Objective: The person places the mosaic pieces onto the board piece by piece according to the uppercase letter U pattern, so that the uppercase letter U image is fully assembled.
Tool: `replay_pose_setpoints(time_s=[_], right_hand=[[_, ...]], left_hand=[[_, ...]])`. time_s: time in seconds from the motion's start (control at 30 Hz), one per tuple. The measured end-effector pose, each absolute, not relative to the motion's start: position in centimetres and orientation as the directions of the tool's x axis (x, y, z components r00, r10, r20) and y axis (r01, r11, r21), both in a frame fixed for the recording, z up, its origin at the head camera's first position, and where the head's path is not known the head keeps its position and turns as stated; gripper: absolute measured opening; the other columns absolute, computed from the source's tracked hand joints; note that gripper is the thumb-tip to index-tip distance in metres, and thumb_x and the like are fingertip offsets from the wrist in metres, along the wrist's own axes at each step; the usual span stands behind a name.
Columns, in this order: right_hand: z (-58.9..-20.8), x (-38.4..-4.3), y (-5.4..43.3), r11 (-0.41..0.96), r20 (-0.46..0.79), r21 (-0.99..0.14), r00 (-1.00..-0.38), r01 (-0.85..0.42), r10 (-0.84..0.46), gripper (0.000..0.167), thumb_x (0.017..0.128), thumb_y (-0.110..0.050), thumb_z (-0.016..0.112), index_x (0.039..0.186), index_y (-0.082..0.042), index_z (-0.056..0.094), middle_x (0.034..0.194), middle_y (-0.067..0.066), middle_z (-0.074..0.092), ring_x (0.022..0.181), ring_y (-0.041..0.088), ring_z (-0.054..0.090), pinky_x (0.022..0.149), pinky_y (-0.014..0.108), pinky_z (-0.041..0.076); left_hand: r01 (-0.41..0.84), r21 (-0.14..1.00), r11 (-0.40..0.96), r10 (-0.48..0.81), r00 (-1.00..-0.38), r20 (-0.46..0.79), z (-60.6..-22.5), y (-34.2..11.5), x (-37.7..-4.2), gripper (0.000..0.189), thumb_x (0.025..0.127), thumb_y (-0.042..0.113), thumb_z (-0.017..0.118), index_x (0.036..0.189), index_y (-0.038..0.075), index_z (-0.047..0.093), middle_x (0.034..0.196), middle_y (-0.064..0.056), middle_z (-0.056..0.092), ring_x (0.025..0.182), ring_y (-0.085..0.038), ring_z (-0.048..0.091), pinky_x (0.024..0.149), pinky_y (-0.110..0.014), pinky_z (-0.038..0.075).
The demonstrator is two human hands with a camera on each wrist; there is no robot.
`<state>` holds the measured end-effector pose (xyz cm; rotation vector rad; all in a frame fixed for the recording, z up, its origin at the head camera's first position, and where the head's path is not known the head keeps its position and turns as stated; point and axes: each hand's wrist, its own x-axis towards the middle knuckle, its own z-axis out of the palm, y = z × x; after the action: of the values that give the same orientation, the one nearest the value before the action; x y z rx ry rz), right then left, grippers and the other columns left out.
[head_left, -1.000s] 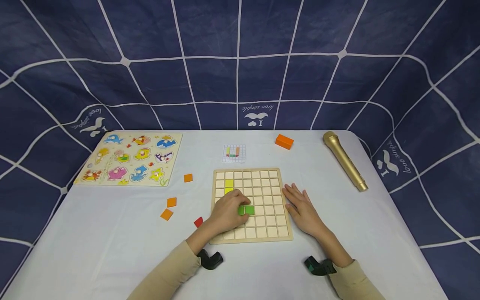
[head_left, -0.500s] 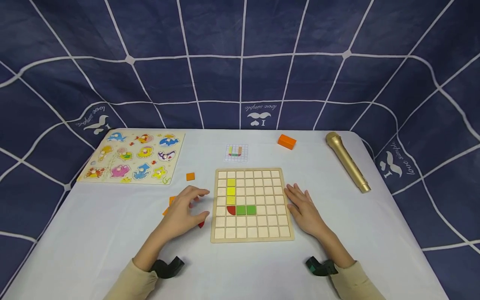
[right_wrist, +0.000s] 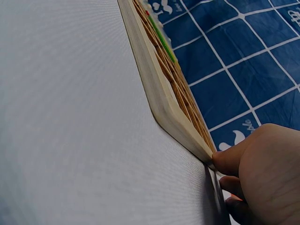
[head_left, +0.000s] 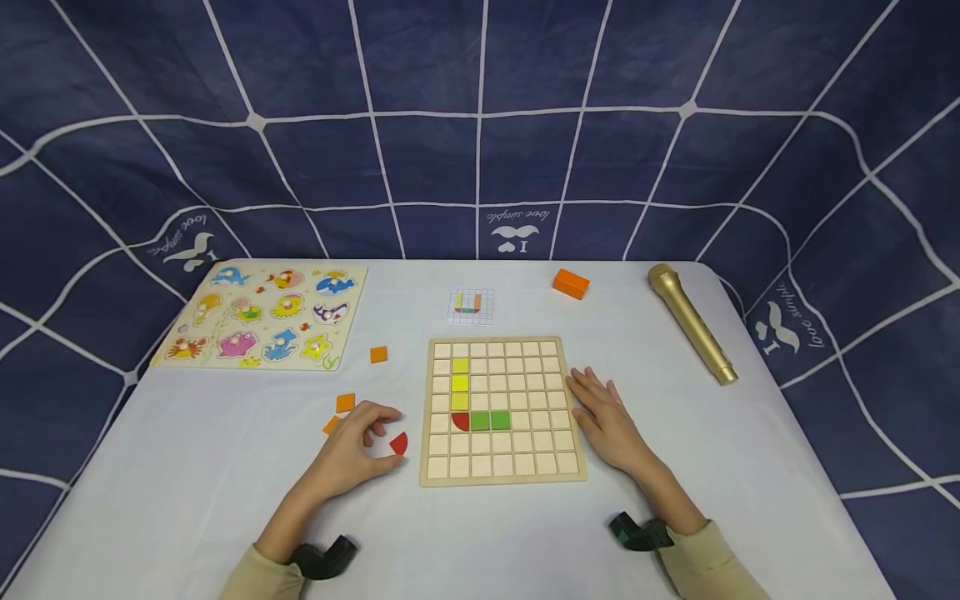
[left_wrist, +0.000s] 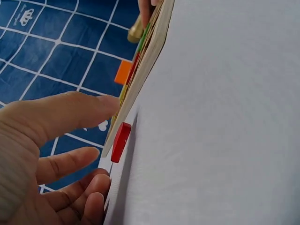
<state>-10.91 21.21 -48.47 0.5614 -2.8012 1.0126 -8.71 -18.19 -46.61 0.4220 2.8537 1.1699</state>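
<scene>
My left hand [head_left: 348, 450] is left of the wooden grid board [head_left: 522, 468], thumb and fingers spread apart. Between the fingertips, on the white table, lies a red quarter-circle piece [head_left: 399, 443]; in the left wrist view the red piece [left_wrist: 121, 142] shows clear of the thumb. Set in the board are yellow squares [head_left: 460, 383] in a column, a red quarter-circle [head_left: 461, 422] below them, and two green squares [head_left: 490, 420] beside it. My right hand [head_left: 611, 425] lies with fingers extended against the board's right edge. In the right wrist view its thumb touches the board corner [right_wrist: 187, 136].
Orange squares [head_left: 378, 355] lie left of the board, two partly by the left hand. Behind the board is a small pattern card [head_left: 470, 307]. An orange block [head_left: 571, 284] and a gold microphone [head_left: 692, 323] are at back right, an animal puzzle [head_left: 258, 317] at back left.
My left hand has let go of the green square, leaving it in the board, and moved left and down to the loose red piece. The right hand stays at the board's edge.
</scene>
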Motion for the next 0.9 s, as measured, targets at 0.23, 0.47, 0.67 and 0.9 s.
replay_pose_setpoints(time_s=[0.23,0.47,0.67,0.9], right_hand=[[-48.24,-10.92,21.28,0.709,0.235,-0.588,-0.921,-0.388,-0.309,0.048,0.09,-0.007,0.056,0.134,0.004,0.042,0.141,0.019,0.037,0.134,0.036,0.022,0.105,0.057,0.006],[-48.47,-10.98,21.27,0.698,0.24,-0.599,-0.919,-0.393,-0.313,0.047,0.09,-0.007,0.056,0.134,0.004,0.042,0.141,0.019,0.037,0.134,0.036,0.021,0.105,0.057,0.006],[-48.63,-10.95,21.38,0.696,0.244,-0.598,-0.918,-0.397,-0.314,0.048,0.09,-0.006,0.056,0.134,0.004,0.042,0.141,0.019,0.037,0.135,0.035,0.022,0.105,0.057,0.006],[-48.5,-10.99,21.39,0.697,0.237,-0.599,-0.919,-0.395,-0.316,0.048,0.09,-0.006,0.056,0.135,0.003,0.042,0.142,0.018,0.036,0.135,0.034,0.021,0.105,0.056,0.006]], left_hand=[[0.249,0.677,0.692,0.249,-0.963,0.099,-47.29,-18.16,-8.78,0.046,0.059,0.021,0.087,0.098,0.015,0.066,0.088,0.005,0.048,0.071,-0.011,0.044,0.062,-0.023,0.041],[0.261,0.671,0.694,0.243,-0.962,0.123,-47.4,-18.16,-8.87,0.033,0.061,0.019,0.086,0.088,0.015,0.068,0.088,0.007,0.048,0.071,-0.011,0.046,0.062,-0.022,0.041],[0.25,0.684,0.685,0.235,-0.965,0.117,-47.42,-18.13,-8.95,0.026,0.063,0.015,0.084,0.085,0.016,0.07,0.088,0.009,0.048,0.073,-0.011,0.047,0.062,-0.022,0.042],[0.242,0.676,0.696,0.222,-0.968,0.118,-47.27,-17.92,-8.94,0.025,0.065,0.012,0.082,0.086,0.015,0.069,0.085,0.007,0.051,0.071,-0.01,0.047,0.06,-0.022,0.041]])
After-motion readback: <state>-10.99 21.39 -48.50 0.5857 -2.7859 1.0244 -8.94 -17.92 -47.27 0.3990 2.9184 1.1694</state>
